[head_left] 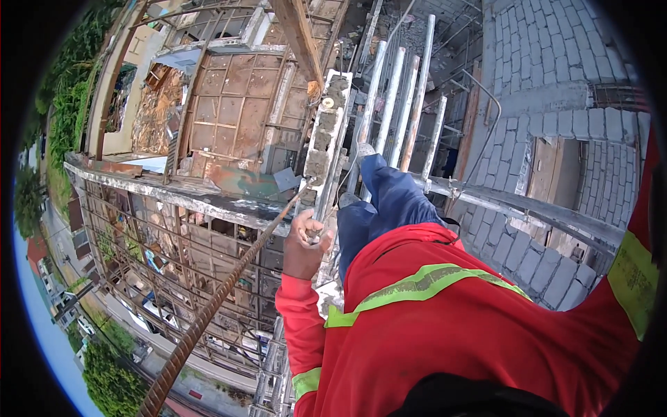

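Observation:
My left hand (306, 242) is beside the top of a narrow block wall, its fingers curled inward. Something small and greyish shows between the fingers, too unclear to name. A ribbed, rusty rebar rod (233, 274) slants from the lower left up to the wall top, passing close to this hand. The wall of hollow concrete blocks (320, 149) has rough grey mortar in its cells. My right arm (629, 278), in a red sleeve with a yellow-green band, runs out past the right edge, so the right hand is hidden from view.
Several upright metal scaffold pipes (394, 104) stand beyond my feet, and a horizontal pipe (514, 198) crosses to the right. A wooden post (299, 42) rises at the wall's far end. Left, the ground lies far below a concrete beam (180, 199) and a rebar grid (174, 257).

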Action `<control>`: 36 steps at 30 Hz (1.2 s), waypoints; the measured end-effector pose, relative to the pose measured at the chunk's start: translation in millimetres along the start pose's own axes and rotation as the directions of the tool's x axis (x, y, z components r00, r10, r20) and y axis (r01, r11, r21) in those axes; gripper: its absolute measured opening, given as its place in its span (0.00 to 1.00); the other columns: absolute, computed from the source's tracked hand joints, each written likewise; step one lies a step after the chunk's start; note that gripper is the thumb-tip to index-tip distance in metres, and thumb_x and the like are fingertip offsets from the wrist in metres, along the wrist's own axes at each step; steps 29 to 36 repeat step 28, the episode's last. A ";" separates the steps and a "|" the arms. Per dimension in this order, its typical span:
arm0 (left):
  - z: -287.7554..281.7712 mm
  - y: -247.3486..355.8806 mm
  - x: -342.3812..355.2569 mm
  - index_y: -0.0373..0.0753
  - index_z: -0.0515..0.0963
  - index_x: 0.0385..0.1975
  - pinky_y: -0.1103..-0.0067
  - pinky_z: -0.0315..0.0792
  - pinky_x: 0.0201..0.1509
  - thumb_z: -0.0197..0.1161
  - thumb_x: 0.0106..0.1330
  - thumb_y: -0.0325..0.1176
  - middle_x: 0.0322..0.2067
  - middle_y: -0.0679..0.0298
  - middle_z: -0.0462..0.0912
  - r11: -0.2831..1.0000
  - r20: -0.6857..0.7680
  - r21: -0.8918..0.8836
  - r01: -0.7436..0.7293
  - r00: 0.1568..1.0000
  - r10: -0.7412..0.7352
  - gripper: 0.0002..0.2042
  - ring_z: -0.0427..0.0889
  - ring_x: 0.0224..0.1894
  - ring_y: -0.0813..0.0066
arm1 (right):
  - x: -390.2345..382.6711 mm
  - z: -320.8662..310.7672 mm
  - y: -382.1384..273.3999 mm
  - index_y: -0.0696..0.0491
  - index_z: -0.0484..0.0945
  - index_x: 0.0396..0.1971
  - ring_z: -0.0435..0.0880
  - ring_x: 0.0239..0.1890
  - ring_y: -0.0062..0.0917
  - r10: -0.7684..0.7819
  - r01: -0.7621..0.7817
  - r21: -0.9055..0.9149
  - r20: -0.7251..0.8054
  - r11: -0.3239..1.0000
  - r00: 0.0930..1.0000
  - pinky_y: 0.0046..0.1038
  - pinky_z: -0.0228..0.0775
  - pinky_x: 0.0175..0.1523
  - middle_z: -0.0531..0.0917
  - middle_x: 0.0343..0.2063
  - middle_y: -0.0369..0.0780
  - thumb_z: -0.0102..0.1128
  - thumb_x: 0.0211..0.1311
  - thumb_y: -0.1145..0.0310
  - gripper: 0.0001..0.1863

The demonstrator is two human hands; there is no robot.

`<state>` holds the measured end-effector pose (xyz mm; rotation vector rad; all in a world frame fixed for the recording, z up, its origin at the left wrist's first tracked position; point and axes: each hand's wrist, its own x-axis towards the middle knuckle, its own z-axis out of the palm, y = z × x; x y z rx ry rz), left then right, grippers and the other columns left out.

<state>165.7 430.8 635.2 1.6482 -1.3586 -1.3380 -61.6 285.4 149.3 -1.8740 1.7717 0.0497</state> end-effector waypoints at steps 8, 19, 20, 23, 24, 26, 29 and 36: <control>7.9 63.2 134.4 0.32 0.57 0.53 0.85 0.65 0.40 0.53 0.54 0.21 0.39 0.60 0.70 0.834 -0.456 -0.472 -0.285 0.889 0.046 0.25 0.68 0.35 0.78 | 4.1 0.6 0.2 0.57 0.80 0.26 0.81 0.32 0.38 -0.063 0.066 -0.034 0.083 0.997 0.995 0.34 0.73 0.37 0.81 0.27 0.47 0.50 0.48 0.72 0.10; -58.3 98.0 170.1 0.30 0.60 0.51 0.84 0.67 0.39 0.51 0.59 0.26 0.39 0.59 0.71 0.902 -0.700 -0.310 -0.301 0.714 -0.002 0.19 0.69 0.32 0.78 | 29.2 43.7 8.7 0.55 0.79 0.24 0.81 0.30 0.35 -0.079 0.083 -0.074 0.052 0.994 0.996 0.32 0.73 0.35 0.81 0.24 0.44 0.48 0.50 0.71 0.09; -57.3 97.5 169.5 0.30 0.60 0.51 0.84 0.67 0.39 0.51 0.59 0.26 0.39 0.59 0.71 0.902 -0.699 -0.311 -0.298 0.716 -0.005 0.19 0.69 0.32 0.78 | 29.6 44.5 16.8 0.55 0.79 0.24 0.81 0.31 0.35 -0.102 0.106 -0.144 0.037 0.984 0.994 0.32 0.73 0.34 0.81 0.24 0.44 0.48 0.50 0.72 0.09; -54.8 97.4 169.8 0.31 0.62 0.51 0.85 0.67 0.36 0.55 0.61 0.31 0.37 0.60 0.71 0.888 -0.665 -0.288 -0.357 0.742 0.083 0.20 0.70 0.31 0.79 | 39.3 43.1 30.6 0.55 0.79 0.22 0.81 0.30 0.36 -0.110 0.110 -0.087 0.005 0.990 0.994 0.32 0.73 0.34 0.81 0.23 0.44 0.48 0.49 0.72 0.09; -54.3 95.7 171.7 0.31 0.62 0.51 0.85 0.67 0.36 0.55 0.61 0.31 0.37 0.60 0.71 0.889 -0.665 -0.287 -0.358 0.742 0.084 0.20 0.70 0.31 0.79 | 41.8 40.3 32.9 0.55 0.79 0.21 0.81 0.30 0.36 -0.115 0.114 -0.057 -0.013 0.992 0.993 0.32 0.73 0.33 0.81 0.23 0.44 0.48 0.49 0.72 0.09; -47.2 95.7 182.9 0.30 0.63 0.51 0.85 0.67 0.35 0.57 0.61 0.34 0.35 0.62 0.72 0.885 -0.636 -0.288 -0.365 0.764 0.108 0.21 0.70 0.30 0.80 | 44.4 24.6 50.7 0.55 0.79 0.23 0.81 0.31 0.35 -0.075 0.075 -0.066 -0.010 0.995 0.997 0.31 0.73 0.34 0.81 0.24 0.44 0.48 0.50 0.72 0.09; -49.4 97.5 182.7 0.30 0.63 0.51 0.86 0.67 0.34 0.58 0.61 0.35 0.34 0.63 0.72 0.890 -0.644 -0.273 -0.364 0.757 0.112 0.22 0.70 0.29 0.80 | 39.5 21.3 48.2 0.54 0.79 0.27 0.81 0.34 0.34 -0.061 0.065 -0.075 0.048 0.995 0.997 0.29 0.74 0.37 0.81 0.27 0.43 0.48 0.52 0.71 0.09; -49.4 97.5 182.7 0.30 0.63 0.51 0.86 0.67 0.34 0.58 0.61 0.35 0.34 0.63 0.72 0.890 -0.644 -0.273 -0.364 0.757 0.112 0.22 0.70 0.29 0.80 | 39.5 21.3 48.2 0.54 0.79 0.27 0.81 0.34 0.34 -0.061 0.065 -0.075 0.048 0.995 0.997 0.29 0.74 0.37 0.81 0.27 0.43 0.48 0.52 0.71 0.09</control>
